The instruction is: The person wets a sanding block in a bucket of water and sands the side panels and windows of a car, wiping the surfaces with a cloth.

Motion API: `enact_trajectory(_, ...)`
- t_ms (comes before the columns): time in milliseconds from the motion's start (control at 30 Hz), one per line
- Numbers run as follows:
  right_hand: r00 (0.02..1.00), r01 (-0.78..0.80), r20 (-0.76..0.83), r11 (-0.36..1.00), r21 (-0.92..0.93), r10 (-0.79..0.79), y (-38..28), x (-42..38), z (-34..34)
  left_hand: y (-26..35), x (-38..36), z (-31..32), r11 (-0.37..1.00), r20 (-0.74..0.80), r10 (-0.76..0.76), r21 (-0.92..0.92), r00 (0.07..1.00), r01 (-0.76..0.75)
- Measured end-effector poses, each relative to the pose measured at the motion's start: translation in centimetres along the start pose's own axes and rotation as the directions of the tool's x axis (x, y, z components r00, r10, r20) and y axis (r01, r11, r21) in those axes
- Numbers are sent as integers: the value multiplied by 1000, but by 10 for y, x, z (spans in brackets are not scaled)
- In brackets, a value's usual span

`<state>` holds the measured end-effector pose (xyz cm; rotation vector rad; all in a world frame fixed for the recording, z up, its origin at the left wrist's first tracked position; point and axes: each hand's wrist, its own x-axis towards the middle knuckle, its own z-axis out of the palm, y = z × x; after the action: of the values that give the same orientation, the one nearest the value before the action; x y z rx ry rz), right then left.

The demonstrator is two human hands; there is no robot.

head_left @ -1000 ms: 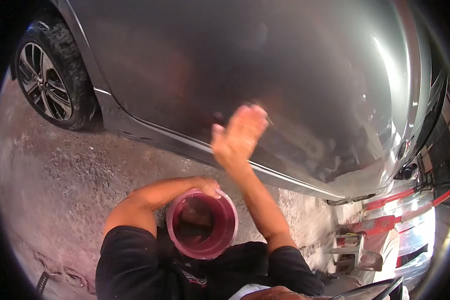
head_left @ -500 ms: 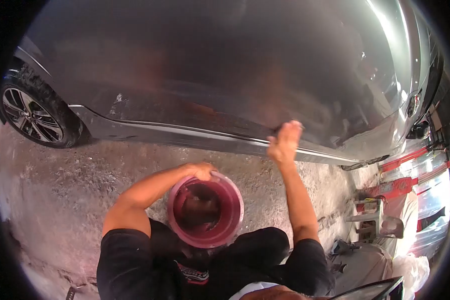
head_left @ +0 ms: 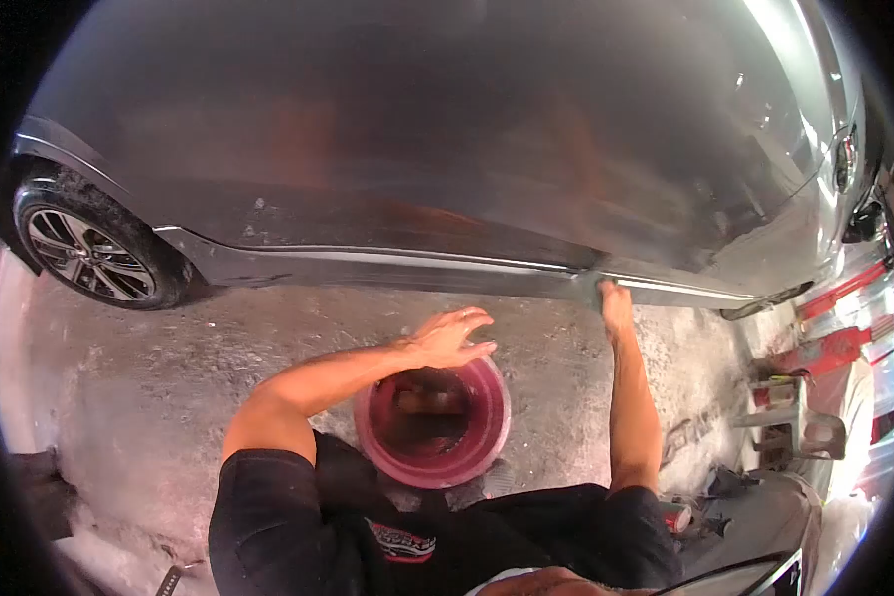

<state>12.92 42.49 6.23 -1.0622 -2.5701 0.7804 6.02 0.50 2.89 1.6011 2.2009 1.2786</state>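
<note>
My left hand (head_left: 454,338) is off the bucket's rim, fingers apart and curved, holding nothing. It hovers over the far edge of a dark pink bucket (head_left: 497,417), which has dark contents I cannot make out. The bucket stands on the floor between my knees. My right hand (head_left: 615,303) is at the lower sill of a dark grey car (head_left: 417,119), just under the bright trim strip (head_left: 680,287). Its fingers are curled in against the panel, and whatever they may hold is hidden.
A car wheel (head_left: 94,253) is at the left. The rough concrete floor (head_left: 169,387) has a worn, stained surface. To the right stand a plastic chair (head_left: 815,434), red items (head_left: 819,353) and a grey cover (head_left: 765,517).
My left hand has let go of the bucket's rim and opened above it. My right hand, flat on the door before, has come down to the sill with fingers curled. The view has shifted.
</note>
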Motion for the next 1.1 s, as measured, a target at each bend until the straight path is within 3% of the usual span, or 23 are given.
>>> enact_trajectory(33, 971, 84, 216, 991, 103, -105, -6, -23, 6, 14, 3, -6, 957, -2, -209, -205, 978, 204)
enact_trajectory(67, 886, 137, 407, 964, 227, -222, -21, -48, 10, 26, 7, -19, 876, 128, -378, -272, 917, 399)
enact_trajectory(100, 881, 128, 415, 958, 255, -228, -45, -69, 8, 30, 9, -23, 875, 137, -395, -246, 909, 417)
enact_trajectory(167, 604, -212, 751, 854, 476, -268, -84, -101, 6, 33, 9, -29, 607, 324, -462, -563, 826, 560)
enact_trajectory(200, 598, -233, 750, 834, 501, -283, -82, -106, 19, 1, 4, -6, 469, 394, -289, -736, 873, 488)
enact_trajectory(233, 531, -229, 763, 805, 548, -368, -81, -109, 29, 11, 6, -13, 481, 410, -304, -714, 860, 510)
enact_trajectory(300, 461, -234, 755, 757, 610, -466, -97, -118, 41, 30, 13, -22, 228, 451, 0, -869, 893, 439)
enact_trajectory(333, 418, -408, 810, 712, 572, -412, -125, -133, 36, 30, 18, -22, 186, 434, 50, -889, 900, 419)
enact_trajectory(367, 359, -565, 859, 648, 511, -364, -145, -145, 30, 34, 21, -23, 198, 449, 41, -879, 892, 434)
enact_trajectory(433, 380, -556, 822, 605, 570, -425, -151, -154, 33, 56, 27, -28, 447, 440, -208, -752, 874, 485)
enact_trajectory(500, 500, -397, 807, 745, 536, -314, -152, -159, 42, 71, 25, -25, 531, 358, -328, -696, 874, 484)
enact_trajectory(533, 499, -405, 804, 733, 546, -323, -149, -158, 45, 70, 19, -18, 749, 206, -367, -513, 907, 420)
enact_trajectory(567, 571, -56, 761, 910, 412, -309, -142, -153, 48, 65, 12, -13, 895, 55, -352, -271, 934, 353)
enact_trajectory(600, 634, 284, 703, 942, 176, -323, -130, -146, 50, 50, 3, -8, 994, 16, -84, -67, 996, 85)
enact_trajectory(633, 678, 553, 640, 825, -120, -361, -117, -139, 51, 40, -7, -6, 994, 31, -86, -65, 996, 88)
enact_trajectory(667, 641, 482, 676, 876, 15, -364, -101, -132, 49, 29, -16, -5, 950, 249, 186, 201, 951, -238)
enact_trajectory(700, 647, 468, 676, 884, 13, -353, -94, -134, 53, 20, -26, 4, 741, 504, 362, 355, 784, -570)
enact_trajectory(733, 648, 470, 692, 882, -34, -318, -90, -136, 57, 20, -37, 22, 657, 507, 382, 439, 773, -613)
enact_trajectory(800, 653, 459, 704, 885, -75, -279, -86, -142, 81, 15, -40, 39, 661, 500, 365, 456, 786, -597)
enact_trajectory(867, 488, 632, 790, 774, -26, -371, -86, -150, 113, 20, -44, 46, 657, 477, 337, 498, 812, -566)
enact_trajectory(967, 503, 578, 760, 814, 57, -411, -89, -159, 124, 17, -67, 65, 680, 505, 467, 320, 726, -660)
enact_trajectory(1033, 569, 510, 745, 860, 12, -347, -112, -175, 105, -12, -95, 95, 695, 539, 409, 340, 737, -634)
enact_trajectory(1100, 625, 447, 728, 894, -38, -282, -110, -183, 121, -40, -106, 119, 812, 666, 98, 376, 739, -446)
